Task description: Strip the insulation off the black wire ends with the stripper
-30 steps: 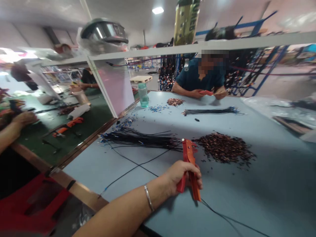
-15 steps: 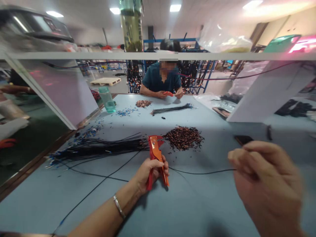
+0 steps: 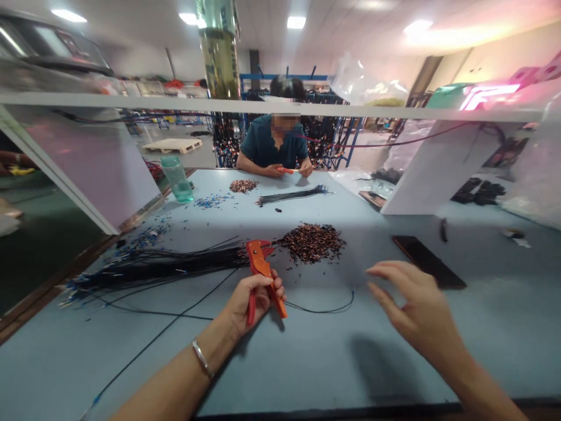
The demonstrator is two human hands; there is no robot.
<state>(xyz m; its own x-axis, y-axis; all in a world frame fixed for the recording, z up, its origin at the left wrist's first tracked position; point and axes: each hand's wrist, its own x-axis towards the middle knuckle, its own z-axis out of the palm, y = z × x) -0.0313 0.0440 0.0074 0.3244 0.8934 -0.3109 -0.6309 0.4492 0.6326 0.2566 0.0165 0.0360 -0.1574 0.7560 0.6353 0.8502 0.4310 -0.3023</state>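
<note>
My left hand grips the handles of an orange crimping tool that rests on the blue table, its head pointing away from me. My right hand hovers above the table with fingers spread and nothing in it. A loose black wire curls on the table between the two hands. Just beyond the tool lies a pile of small copper terminals. A bundle of black wires with blue ends stretches to the left of the tool.
A dark phone lies right of my right hand. A green water bottle stands at the far left. Across the table a person works with an orange tool, a wire bundle and a terminal pile. A shelf spans overhead.
The view swung right. My right hand came into view pinching the black wire, then let go and opened; the wire now lies curled on the table. My left hand kept its grip.
</note>
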